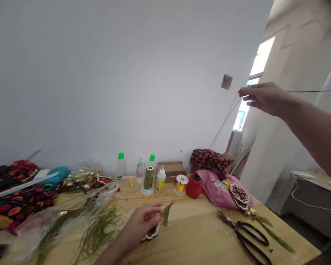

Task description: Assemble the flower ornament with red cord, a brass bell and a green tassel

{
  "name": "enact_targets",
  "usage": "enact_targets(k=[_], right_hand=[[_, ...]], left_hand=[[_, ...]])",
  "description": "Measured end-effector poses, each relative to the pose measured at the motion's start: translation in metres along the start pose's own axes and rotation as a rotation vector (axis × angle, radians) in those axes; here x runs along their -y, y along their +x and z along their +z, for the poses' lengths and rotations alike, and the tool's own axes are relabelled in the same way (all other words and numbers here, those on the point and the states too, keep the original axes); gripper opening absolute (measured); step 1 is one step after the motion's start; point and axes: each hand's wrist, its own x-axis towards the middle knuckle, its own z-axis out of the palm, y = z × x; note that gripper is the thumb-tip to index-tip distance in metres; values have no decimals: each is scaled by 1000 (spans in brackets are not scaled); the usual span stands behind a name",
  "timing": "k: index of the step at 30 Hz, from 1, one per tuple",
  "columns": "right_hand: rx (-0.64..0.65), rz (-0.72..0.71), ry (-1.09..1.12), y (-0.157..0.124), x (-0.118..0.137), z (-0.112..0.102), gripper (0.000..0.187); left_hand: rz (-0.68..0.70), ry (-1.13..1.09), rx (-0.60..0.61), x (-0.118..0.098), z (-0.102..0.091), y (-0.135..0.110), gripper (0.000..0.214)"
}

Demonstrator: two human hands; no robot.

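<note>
My right hand [261, 96] is raised high at the right, in front of the window. A thin pale thread [226, 118] is pinched between its thumb and fingers; two strands slant down to the left from there. Low over the table, my left hand [145, 222] has its fingers curled at a dark embroidered patch [153, 231] with white scalloped edging, mostly hidden beneath it. Just right of those fingers is a small green tassel [167, 214] with an orange tip.
Black-handled scissors [244, 235] lie at the right, near a pink cloth [213, 187]. Along the back stand a green thread spool [148, 178], a glue bottle [160, 180], a yellow spool [180, 186] and a red thread cone [194, 186]. Loose green threads [99, 230] spread at the left.
</note>
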Motion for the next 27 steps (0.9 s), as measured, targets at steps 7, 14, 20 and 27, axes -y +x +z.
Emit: enact_targets(k=[7,14,20,27], right_hand=[[236,-121,-76,-22,10,0,20],[445,-327,-153,-56,42,34,15],[715,-534,-424,-92,60,73,17],[637,-666,-556,-84,27,52,16]], left_hand=[[119,139,-260,-55,-41,-6,35],[347,-162,-296,-164,-41,11,32],[493,-76,-248,-216,-14,31,31],[276,113,-105,-207,-48,28,13]])
